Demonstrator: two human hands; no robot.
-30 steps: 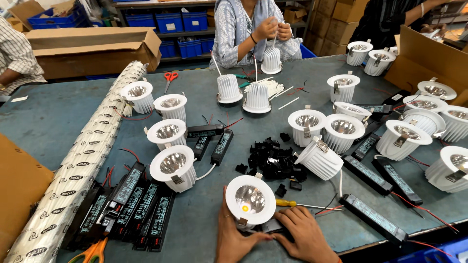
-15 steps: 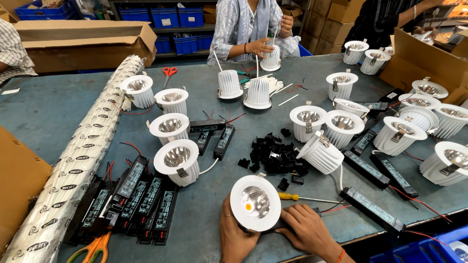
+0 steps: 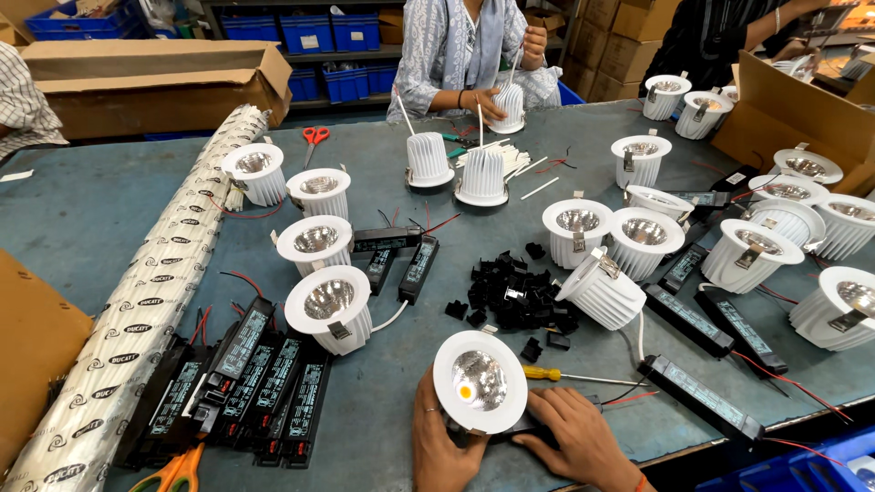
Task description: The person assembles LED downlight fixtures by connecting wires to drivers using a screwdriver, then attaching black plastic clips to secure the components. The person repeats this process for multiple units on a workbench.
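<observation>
At the table's near edge my left hand (image 3: 440, 444) grips the left side of a white round downlight (image 3: 479, 380) with a shiny reflector facing up. My right hand (image 3: 576, 435) lies flat on the table beside it, fingers pressing a black driver box (image 3: 531, 431) under the lamp. A yellow-handled screwdriver (image 3: 558, 374) lies just right of the lamp. A pile of small black plastic clips (image 3: 512, 293) sits beyond it.
Several white downlights (image 3: 330, 307) stand across the grey-blue table (image 3: 100, 210). Black driver boxes (image 3: 239, 383) lie at the left, more (image 3: 699, 393) at the right. A long wrapped roll (image 3: 146, 296) and orange scissors (image 3: 178, 473) lie left. A seated person (image 3: 465, 55) across works on a lamp.
The lamp in my hands has shifted slightly nearer the table edge. The person across has raised a hand with a wire above their lamp.
</observation>
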